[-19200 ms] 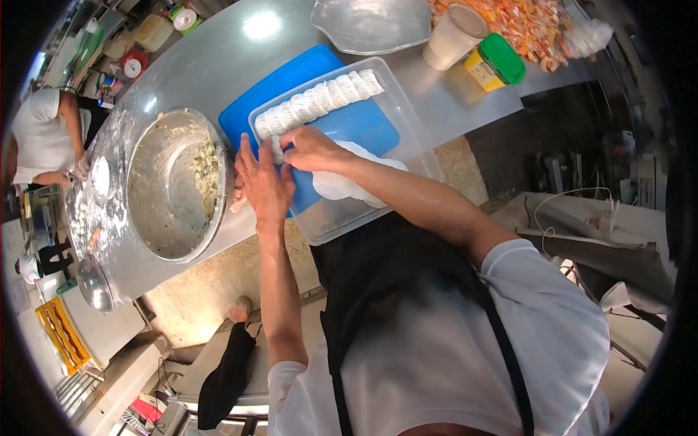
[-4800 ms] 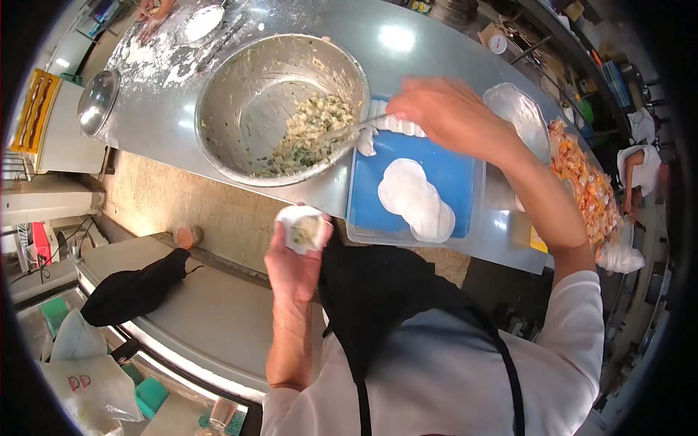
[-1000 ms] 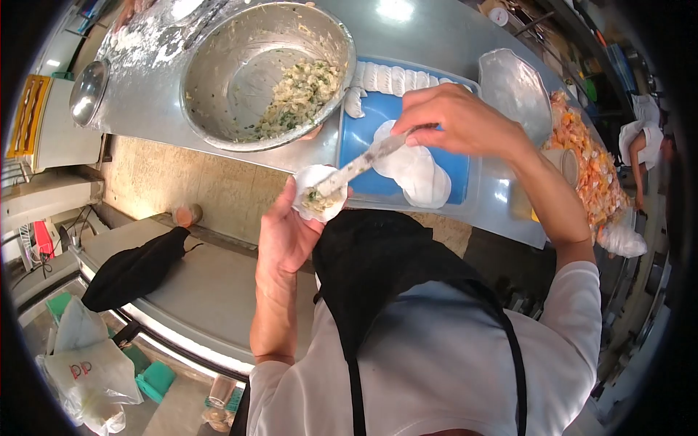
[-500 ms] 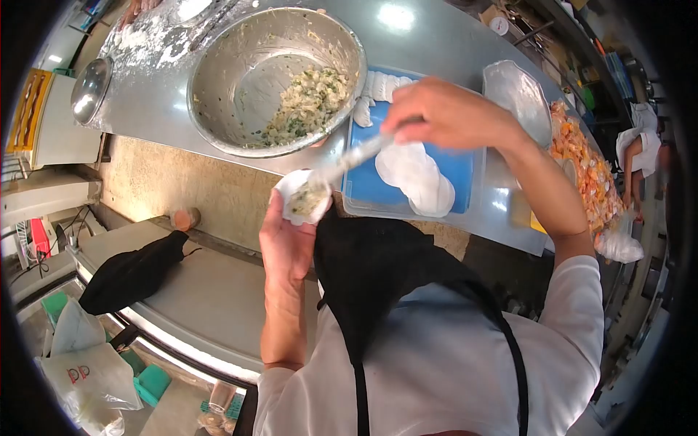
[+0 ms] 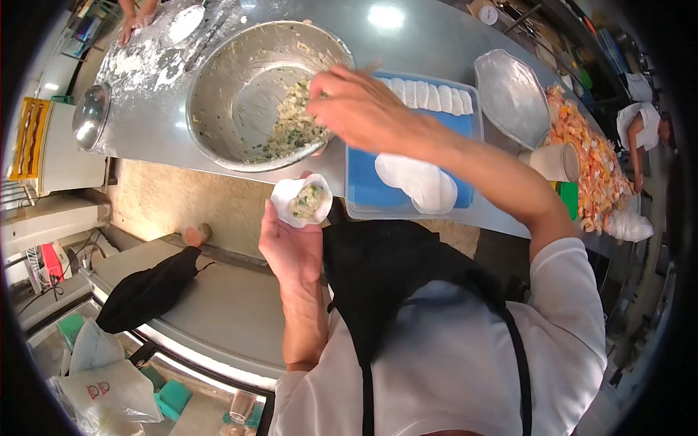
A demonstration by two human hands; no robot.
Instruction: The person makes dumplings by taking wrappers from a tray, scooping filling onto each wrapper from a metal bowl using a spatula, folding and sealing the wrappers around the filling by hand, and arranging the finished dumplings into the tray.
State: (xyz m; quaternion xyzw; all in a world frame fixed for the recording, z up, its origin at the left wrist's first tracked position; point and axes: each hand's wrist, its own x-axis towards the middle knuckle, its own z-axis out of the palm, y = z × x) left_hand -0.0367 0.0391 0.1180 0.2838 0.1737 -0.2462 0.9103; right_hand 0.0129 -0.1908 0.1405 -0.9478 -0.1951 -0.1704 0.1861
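In my cupped left hand [image 5: 291, 247] rests a round white dumpling wrapper [image 5: 282, 196], with a mound of pale filling [image 5: 310, 201] flecked green at its middle. My right hand [image 5: 356, 109] is over the right rim of a big steel bowl [image 5: 233, 73], its fingers closed round a spatula whose blade is hidden. More of the same filling lies against the bowl's near right side. Right of the bowl, a blue-bottomed plastic tray [image 5: 363, 192] carries a stack of wrappers [image 5: 425, 187] and a row of folded dumplings [image 5: 429, 97].
Flour covers the table's far left, with a small flour bowl [image 5: 186, 25], a metal lid [image 5: 92, 116] and another person's hands [image 5: 134, 20]. On the right are a metal platter [image 5: 512, 98], a container [image 5: 556, 161] and a heap of orange packets [image 5: 585, 160]. Another person stands at far right.
My right hand has moved from the wrapper up and left to the bowl. The wrapper now shows a larger mound of filling. My left hand still holds it.
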